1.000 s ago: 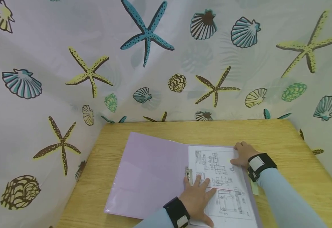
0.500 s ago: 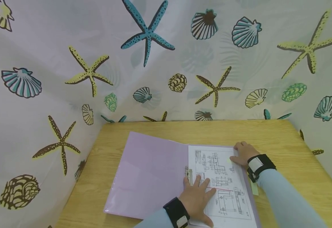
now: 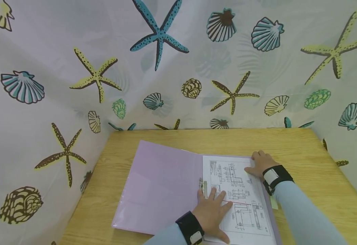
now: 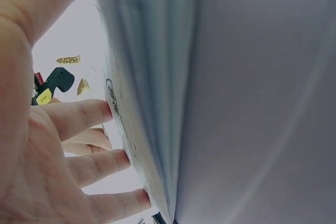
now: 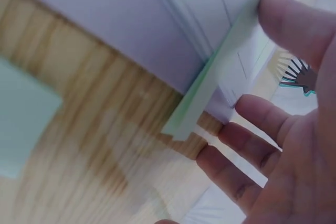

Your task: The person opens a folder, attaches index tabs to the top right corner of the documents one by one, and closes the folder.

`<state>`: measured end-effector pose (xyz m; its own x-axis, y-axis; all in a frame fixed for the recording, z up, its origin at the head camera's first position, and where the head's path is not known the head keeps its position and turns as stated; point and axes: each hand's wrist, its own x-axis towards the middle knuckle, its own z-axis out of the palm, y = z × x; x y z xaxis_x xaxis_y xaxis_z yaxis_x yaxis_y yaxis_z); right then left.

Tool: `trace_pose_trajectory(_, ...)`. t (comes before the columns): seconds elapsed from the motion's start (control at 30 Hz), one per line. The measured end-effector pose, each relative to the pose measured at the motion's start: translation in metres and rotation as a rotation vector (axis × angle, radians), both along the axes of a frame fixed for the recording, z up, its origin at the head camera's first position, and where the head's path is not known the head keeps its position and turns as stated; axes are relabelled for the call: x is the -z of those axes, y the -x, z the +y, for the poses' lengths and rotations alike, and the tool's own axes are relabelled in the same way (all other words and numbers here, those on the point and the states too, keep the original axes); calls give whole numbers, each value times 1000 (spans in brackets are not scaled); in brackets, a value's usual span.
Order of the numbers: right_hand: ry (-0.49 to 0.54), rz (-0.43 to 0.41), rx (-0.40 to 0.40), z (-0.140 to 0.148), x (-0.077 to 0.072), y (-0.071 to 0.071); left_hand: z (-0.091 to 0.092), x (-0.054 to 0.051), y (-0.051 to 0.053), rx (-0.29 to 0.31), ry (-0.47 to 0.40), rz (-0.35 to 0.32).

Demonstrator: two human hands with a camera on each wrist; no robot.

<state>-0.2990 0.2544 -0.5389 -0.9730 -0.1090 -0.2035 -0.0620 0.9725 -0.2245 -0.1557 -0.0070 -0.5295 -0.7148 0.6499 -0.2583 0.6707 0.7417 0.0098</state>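
A lilac folder (image 3: 160,183) lies spread on the table, with sheets of technical drawings (image 3: 227,170) in its right half. Spread over the lower part of the top sheet is my left hand (image 3: 210,216), its fingertips touching the paper. My right hand (image 3: 262,163) rests at the sheet's upper right corner, its thumb pressing on the page and its other fingers by the folder's edge. In the right wrist view, a pale green paper strip (image 5: 202,90) runs from under the thumb past the edge of the sheets.
A metal clip (image 3: 203,187) sits near the folder's spine, just above the left fingers. Beside the folder's right edge, another pale green slip (image 3: 274,202) lies on the wooden table (image 3: 313,170). A shell-patterned cloth (image 3: 120,34) hangs around the table.
My right hand has shifted slightly left, with its thumb a little further over the page. The left hand stays where it was.
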Motion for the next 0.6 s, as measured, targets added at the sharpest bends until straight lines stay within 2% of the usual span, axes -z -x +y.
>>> trace_pose_trajectory(0.2,21,-25,12,3,0,-4,0,-1,0,3,3,-3)
trace_pose_trajectory(0.5,10,-22,5,6,8,-5,-2,-4,-1,2,-7,5)
trace_pose_trajectory(0.6,34,-6,-3,4,0,-12,-2,-4,-2,-3,-14,4)
